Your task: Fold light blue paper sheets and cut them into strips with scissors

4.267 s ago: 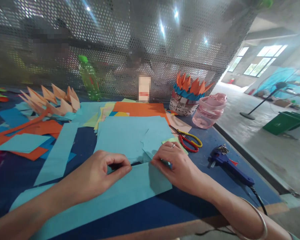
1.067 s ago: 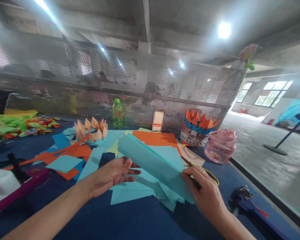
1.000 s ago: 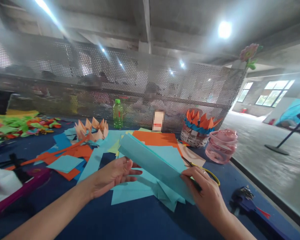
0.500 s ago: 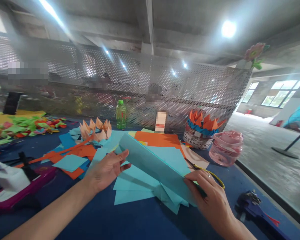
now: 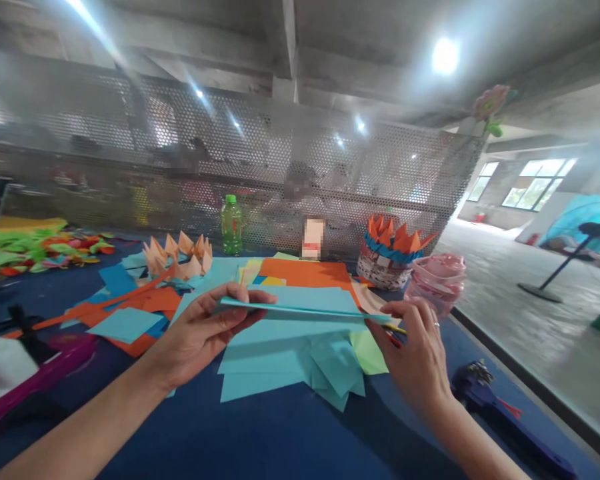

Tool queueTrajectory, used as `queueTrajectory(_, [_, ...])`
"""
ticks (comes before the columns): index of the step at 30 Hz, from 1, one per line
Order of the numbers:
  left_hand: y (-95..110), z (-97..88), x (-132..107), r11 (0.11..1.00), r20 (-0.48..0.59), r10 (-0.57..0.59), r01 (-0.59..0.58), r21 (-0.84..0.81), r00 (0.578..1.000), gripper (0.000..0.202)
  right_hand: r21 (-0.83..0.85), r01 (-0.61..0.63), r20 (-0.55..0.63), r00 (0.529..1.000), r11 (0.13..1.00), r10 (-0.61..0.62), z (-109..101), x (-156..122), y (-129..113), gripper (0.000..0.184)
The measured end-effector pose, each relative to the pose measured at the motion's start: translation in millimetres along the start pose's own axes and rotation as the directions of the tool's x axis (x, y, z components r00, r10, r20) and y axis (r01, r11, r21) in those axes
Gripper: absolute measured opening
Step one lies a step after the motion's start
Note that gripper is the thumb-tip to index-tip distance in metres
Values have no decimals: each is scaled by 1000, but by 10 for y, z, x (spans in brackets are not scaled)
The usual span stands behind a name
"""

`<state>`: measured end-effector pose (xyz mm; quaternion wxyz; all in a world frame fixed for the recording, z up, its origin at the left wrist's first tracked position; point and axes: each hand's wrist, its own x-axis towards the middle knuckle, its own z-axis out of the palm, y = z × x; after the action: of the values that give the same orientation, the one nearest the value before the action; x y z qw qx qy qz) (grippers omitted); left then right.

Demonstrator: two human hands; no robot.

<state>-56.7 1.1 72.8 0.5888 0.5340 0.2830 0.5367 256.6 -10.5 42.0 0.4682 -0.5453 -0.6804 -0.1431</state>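
Observation:
A folded light-blue sheet of paper (image 5: 305,313) is held level above the table, seen nearly edge-on. My left hand (image 5: 213,327) pinches its left end, thumb in front and fingers behind. At the right end, my right hand (image 5: 413,347) grips the same paper between thumb and fingers. Scissors (image 5: 396,331) with yellow and red on them show just behind my right hand, mostly hidden. Below the folded paper lie light-blue sheets (image 5: 265,353), small blue squares (image 5: 337,363) and a pale green piece (image 5: 370,353).
Orange paper (image 5: 305,272) lies behind. Pointed paper crowns, one peach (image 5: 180,257) and one orange-and-blue (image 5: 393,250), flank a green bottle (image 5: 231,227). A pink jar (image 5: 437,283) and a dark blue tool (image 5: 500,413) stand right; a purple power strip (image 5: 55,373) lies left.
The folded paper has turned from a slant to level and edge-on. My left hand has closed on its left end, and my right hand has risen slightly with the other end.

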Motion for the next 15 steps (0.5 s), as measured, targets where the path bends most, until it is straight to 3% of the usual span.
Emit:
queueTrajectory(2, [-11,54,-63,990,65,103,-109,93,993,9,79,-154,159,977,985,140,-11,-15,-60,32])
queueTrajectory(3, [-19,85,-97,974,105,147,-163,159,984,13,169,-233,307,936,958,174,-16,-31,-112,38])
queueTrajectory(4, [-31,119,-132,950,149,178,-209,230,973,17,279,-326,474,865,903,167,-18,-50,-175,45])
queueTrajectory(6, [-72,199,-197,878,253,197,-286,385,947,23,497,-567,719,692,656,54,-6,-90,-314,55])
queueTrajectory(7, [-102,242,-225,826,299,227,-346,446,927,26,533,-690,790,614,489,6,9,-108,-379,58])
queueTrajectory(8, [-140,284,-249,766,352,252,-408,497,901,29,544,-771,823,567,330,-31,29,-122,-433,58])
queueTrajectory(9, [-184,324,-270,701,409,271,-470,536,871,33,545,-813,836,545,202,-62,53,-133,-472,56])
queueTrajectory(11, [-278,392,-309,585,514,279,-568,579,811,41,536,-840,844,532,82,-68,101,-144,-503,48])
queueTrajectory(13, [-356,443,-346,517,584,246,-614,596,774,50,539,-838,842,538,83,-34,137,-145,-483,39])
queueTrajectory(15, [-391,476,-370,517,578,211,-591,619,789,55,551,-828,832,554,100,3,154,-140,-439,35])
